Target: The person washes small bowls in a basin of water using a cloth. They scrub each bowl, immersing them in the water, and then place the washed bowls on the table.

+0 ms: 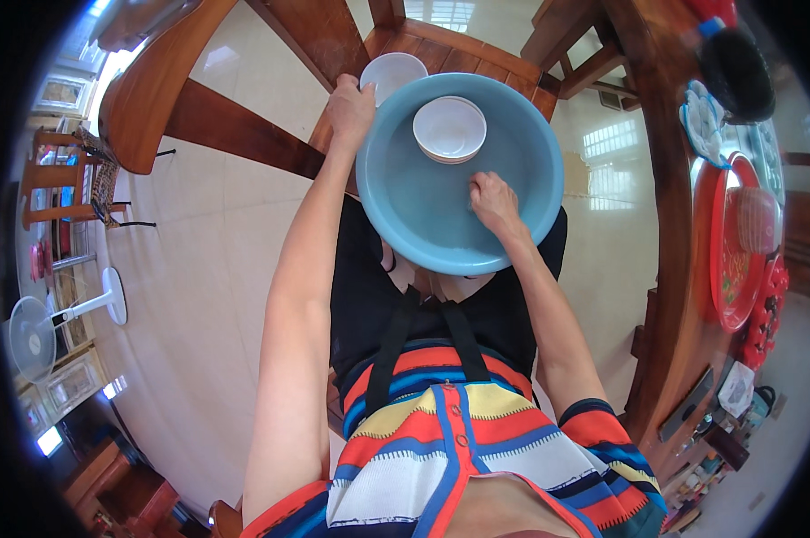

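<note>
A round light-blue plastic basin (423,211) sits at the middle of the view, at about twelve o'clock from the person's chest, resting on a wooden chair seat (441,49) whose slats show beyond its far rim. Inside the basin, toward its twelve o'clock side, lies a small stack of white bowls (450,128), open side up. Just outside the basin, touching its rim at about eleven o'clock, stands another white bowl (389,72) on the chair.

The left hand (349,108) is at the basin's ten o'clock edge, its grip clenched over the rim there, close beside the outer bowl. The right hand (495,202) is inside the basin at about four o'clock from the stacked bowls, fingers curled down against the basin's floor; whether its grip is grasping anything I cannot tell.

At three o'clock a dark wooden desk (670,224) runs down the view, carrying a red round tray (728,269). At nine o'clock, well apart on the tiled floor (208,296), stands a white pedestal fan (37,336).
</note>
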Demonstrator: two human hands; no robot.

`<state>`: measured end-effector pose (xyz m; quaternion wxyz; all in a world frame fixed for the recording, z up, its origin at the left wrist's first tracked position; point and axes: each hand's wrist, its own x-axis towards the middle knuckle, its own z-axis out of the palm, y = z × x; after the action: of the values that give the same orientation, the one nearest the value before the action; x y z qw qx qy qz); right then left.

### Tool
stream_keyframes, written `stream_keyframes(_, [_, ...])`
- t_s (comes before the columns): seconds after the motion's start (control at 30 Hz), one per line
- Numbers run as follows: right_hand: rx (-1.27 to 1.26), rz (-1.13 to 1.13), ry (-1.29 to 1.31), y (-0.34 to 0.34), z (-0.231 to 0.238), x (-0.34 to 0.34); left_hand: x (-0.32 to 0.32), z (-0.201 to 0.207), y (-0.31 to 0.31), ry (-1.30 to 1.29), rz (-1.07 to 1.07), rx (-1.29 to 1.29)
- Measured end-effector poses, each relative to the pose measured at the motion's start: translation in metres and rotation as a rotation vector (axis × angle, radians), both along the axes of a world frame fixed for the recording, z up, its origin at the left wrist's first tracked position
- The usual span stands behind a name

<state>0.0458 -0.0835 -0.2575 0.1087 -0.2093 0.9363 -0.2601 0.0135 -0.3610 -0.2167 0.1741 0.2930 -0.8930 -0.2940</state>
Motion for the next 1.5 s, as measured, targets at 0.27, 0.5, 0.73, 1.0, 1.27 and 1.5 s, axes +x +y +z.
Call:
stream_keyframes(0.27, [0.015,0.0,-0.038,0.0,0.0,-0.001,-0.024,-0.011,-0.013,-0.292,-0.037,-0.027])
stream_keyframes(0.5, [-0.037,0.005,-0.033,-0.001,0.0,0.001,-0.028,-0.024,-0.021,-0.304,-0.07,-0.019])
stream_keyframes(0.73, [-0.028,0.004,-0.054,0.0,-0.001,0.001,-0.023,-0.025,-0.02,-0.163,0.006,0.064])
stream_keyframes(1.0, [0.006,0.002,-0.037,-0.001,-0.004,0.001,0.01,0.022,-0.019,0.049,0.108,-0.049])
stream_keyframes(1.27, [-0.027,0.029,-0.007,0.002,-0.008,0.001,0.099,0.083,0.034,0.146,-0.165,-0.26])
stream_keyframes(1.5, [-0.012,0.026,-0.001,0.004,-0.007,0.002,0.119,0.029,0.106,-0.067,-0.455,-0.52])
